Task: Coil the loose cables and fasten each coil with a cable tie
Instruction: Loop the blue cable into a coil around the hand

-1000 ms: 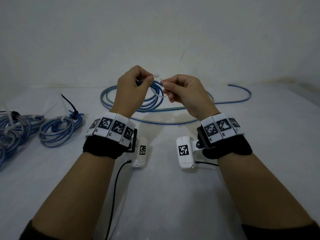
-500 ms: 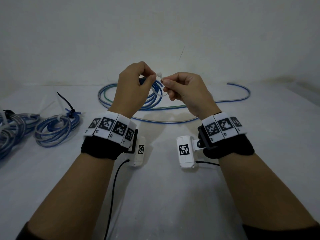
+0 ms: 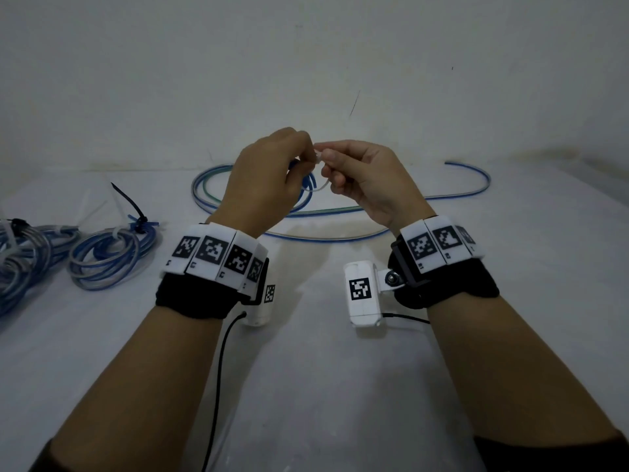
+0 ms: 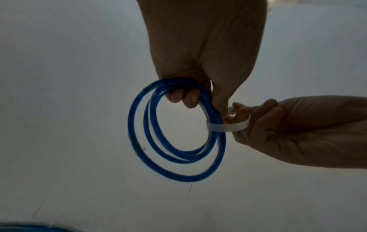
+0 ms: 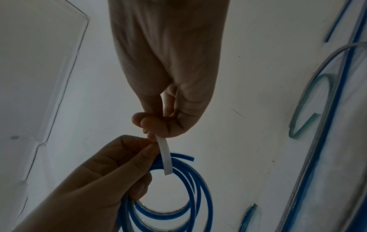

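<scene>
A: Two tied bundles lie at the far left of the white table (image 3: 510,301). The large grey-blue bundle (image 3: 20,260) is cut by the frame edge; just right of it sits the smaller tied coil (image 3: 102,260), with a black cable tie (image 3: 131,207) sticking up from it.

B: And in the middle?

A: The left hand (image 3: 265,185) is raised above the table, its fingers curled through the blue coil (image 4: 174,133), which hangs in three or so loops below it. A white cable tie (image 4: 228,127) wraps round the strands beside the thumb.

B: What about the right hand (image 3: 367,185)?

A: It meets the left, thumb and forefinger pinching the tie's other end, the remaining fingers folded in.

B: Anything further right?

A: One loose cable (image 3: 469,192) snakes across the table behind both hands, blue and clear, with a greenish strand (image 5: 301,113) alongside.
</scene>
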